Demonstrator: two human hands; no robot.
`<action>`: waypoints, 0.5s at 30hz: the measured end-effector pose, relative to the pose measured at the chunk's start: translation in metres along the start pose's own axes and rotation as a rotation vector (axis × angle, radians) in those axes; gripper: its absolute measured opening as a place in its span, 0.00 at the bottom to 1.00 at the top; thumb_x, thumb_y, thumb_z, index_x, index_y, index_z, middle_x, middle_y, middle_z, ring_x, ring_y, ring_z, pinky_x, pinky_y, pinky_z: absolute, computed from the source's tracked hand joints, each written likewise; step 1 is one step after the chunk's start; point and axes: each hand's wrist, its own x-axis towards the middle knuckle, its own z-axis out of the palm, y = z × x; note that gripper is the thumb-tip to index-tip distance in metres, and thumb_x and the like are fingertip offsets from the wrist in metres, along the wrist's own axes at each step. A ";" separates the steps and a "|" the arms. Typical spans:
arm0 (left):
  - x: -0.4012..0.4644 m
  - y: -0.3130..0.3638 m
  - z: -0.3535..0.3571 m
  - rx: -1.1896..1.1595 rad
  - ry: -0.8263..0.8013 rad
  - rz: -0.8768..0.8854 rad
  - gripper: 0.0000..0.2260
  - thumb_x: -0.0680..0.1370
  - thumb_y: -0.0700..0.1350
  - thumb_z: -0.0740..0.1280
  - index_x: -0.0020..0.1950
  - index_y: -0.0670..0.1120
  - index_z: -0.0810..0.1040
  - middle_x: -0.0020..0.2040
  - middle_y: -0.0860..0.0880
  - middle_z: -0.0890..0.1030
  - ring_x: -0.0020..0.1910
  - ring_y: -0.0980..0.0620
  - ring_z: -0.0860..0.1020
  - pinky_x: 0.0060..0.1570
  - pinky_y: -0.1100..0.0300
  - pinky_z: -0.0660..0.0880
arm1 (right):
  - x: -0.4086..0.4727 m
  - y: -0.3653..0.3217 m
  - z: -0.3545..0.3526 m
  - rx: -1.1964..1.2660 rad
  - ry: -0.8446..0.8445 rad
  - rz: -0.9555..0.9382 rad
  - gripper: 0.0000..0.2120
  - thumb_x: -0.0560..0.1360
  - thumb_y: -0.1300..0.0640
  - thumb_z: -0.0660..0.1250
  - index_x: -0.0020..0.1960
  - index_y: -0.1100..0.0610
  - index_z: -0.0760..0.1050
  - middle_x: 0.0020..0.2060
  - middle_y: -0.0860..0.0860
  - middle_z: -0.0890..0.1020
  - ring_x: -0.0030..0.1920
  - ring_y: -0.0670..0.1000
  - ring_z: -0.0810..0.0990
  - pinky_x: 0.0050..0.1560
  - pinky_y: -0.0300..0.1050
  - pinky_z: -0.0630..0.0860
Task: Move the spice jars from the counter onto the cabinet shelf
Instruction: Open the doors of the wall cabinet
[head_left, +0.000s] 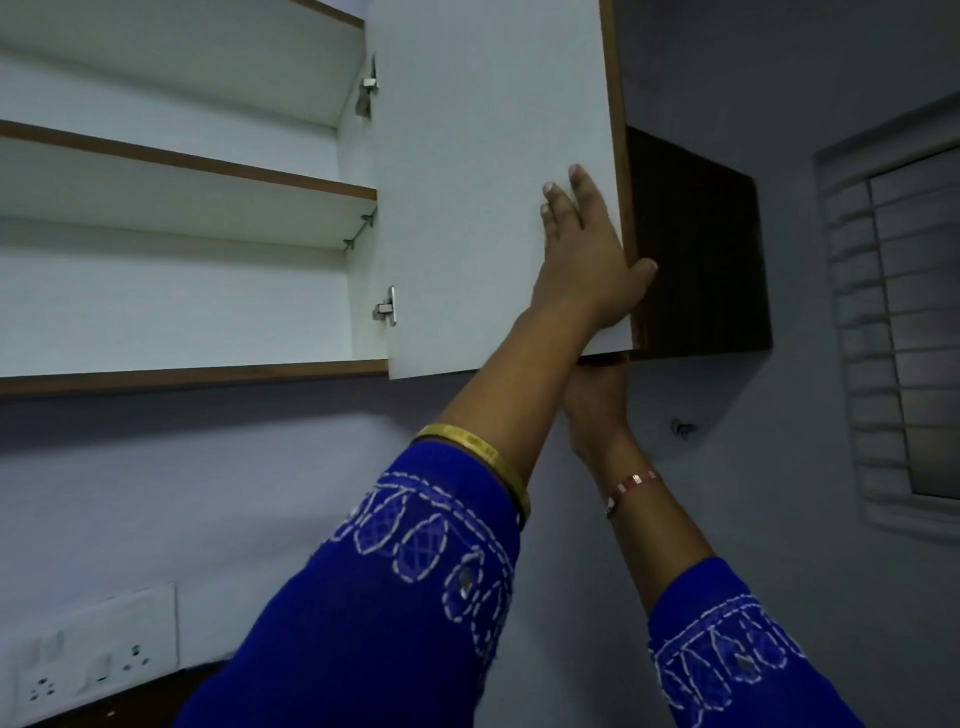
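Spice jars: not in view; neither hand carries one. Cabinet shelf (208, 169) white with a brown front edge, upper left of scene, nothing standing on it; a second level below, bounded by the cabinet's bottom board (182, 376).

Cabinet door (488, 182) swung open, white inner face toward the room, brown edge strip down its right side. Two metal hinges on its left side, upper (368, 88) and lower (385, 307).

Left hand (584, 260) grips the door's free right edge low down: fingers straight and flat against the white face, thumb hooked round the brown edge. Gold bangle (485, 452) on that forearm, above a blue embroidered sleeve (395, 597).

Right hand (597, 395) reaches up under the door's lower right corner, touching its underside. Fingers hidden behind the door and the left forearm; cannot tell whether they are curled or straight. Beaded bracelet (631, 491) at that wrist.

Dark brown neighbouring cabinet (701, 249) just right of the open door. Barred window (904, 322) far right. Switch and socket plate (93, 654) low on the left wall.
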 end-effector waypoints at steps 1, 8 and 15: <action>0.005 0.001 0.008 0.009 -0.017 0.006 0.43 0.77 0.48 0.65 0.75 0.42 0.33 0.76 0.39 0.33 0.76 0.42 0.36 0.74 0.51 0.46 | 0.008 0.002 -0.008 -0.029 0.012 -0.010 0.21 0.74 0.71 0.64 0.66 0.67 0.68 0.50 0.52 0.78 0.48 0.47 0.76 0.44 0.32 0.76; 0.023 0.001 0.039 0.017 0.017 0.044 0.42 0.77 0.49 0.64 0.75 0.42 0.33 0.76 0.39 0.33 0.76 0.42 0.36 0.74 0.50 0.45 | 0.036 0.013 -0.035 -0.081 0.008 0.007 0.16 0.74 0.70 0.64 0.61 0.64 0.71 0.40 0.47 0.76 0.41 0.43 0.75 0.32 0.27 0.74; 0.007 -0.010 0.023 0.049 0.016 0.091 0.40 0.78 0.54 0.60 0.76 0.42 0.35 0.77 0.40 0.36 0.77 0.43 0.38 0.74 0.51 0.46 | 0.024 0.011 -0.022 -0.057 0.058 0.001 0.23 0.71 0.71 0.67 0.65 0.64 0.70 0.52 0.52 0.78 0.44 0.41 0.77 0.37 0.25 0.75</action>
